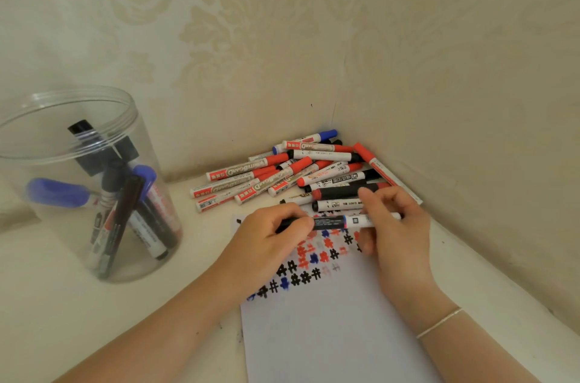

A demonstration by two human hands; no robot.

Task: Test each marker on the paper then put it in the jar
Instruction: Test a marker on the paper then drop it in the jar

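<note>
Both hands grip one marker [332, 222] level above the paper [329, 320].
Left hand [270, 235] curls round its black end; right hand [395, 225] pinches the white barrel. Hash marks [307, 263] cover the paper's upper part. Marker pile [298, 172] lies in the corner; jar [84, 185] holding markers stands far left.

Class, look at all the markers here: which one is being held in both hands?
The black-capped marker held level above the paper: left hand grips its cap end, right hand its white barrel. The others lie piled or stand in the jar.
</note>
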